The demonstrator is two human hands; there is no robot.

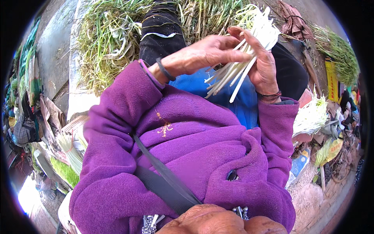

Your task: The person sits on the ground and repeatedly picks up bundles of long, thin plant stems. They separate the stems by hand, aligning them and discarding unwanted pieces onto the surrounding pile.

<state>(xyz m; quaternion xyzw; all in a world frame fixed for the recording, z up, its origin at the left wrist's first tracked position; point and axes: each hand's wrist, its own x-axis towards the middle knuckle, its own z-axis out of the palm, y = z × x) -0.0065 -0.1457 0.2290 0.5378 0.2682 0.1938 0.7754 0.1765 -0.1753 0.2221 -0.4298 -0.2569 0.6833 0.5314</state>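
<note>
A loose bundle of thin white vegetable stalks (268, 32) is held between my two hands above my lap. Its cut-looking ends fan out toward me, and pale, curly leaves (244, 14) show at the far end. My right hand (264, 67) is wrapped around the bundle from the right, its thumb raised along it. From the left, my left hand (201, 52) reaches across with its fingers on the stalks; some fingertips are hidden behind them. Below the stalks lies blue cloth (187, 82) over my lap. Several thin ties (159, 23) and a white strip (160, 35) circle my left trouser leg.
Heaps of green and yellowed leafy stalks (108, 44) lie ahead on the ground. White stalk bundles (311, 117) sit at my right, and a tied pale bundle (68, 149) at my left. Farther right are a brown tied sack (295, 20) and a green heap (336, 52) by a yellow bag (332, 79).
</note>
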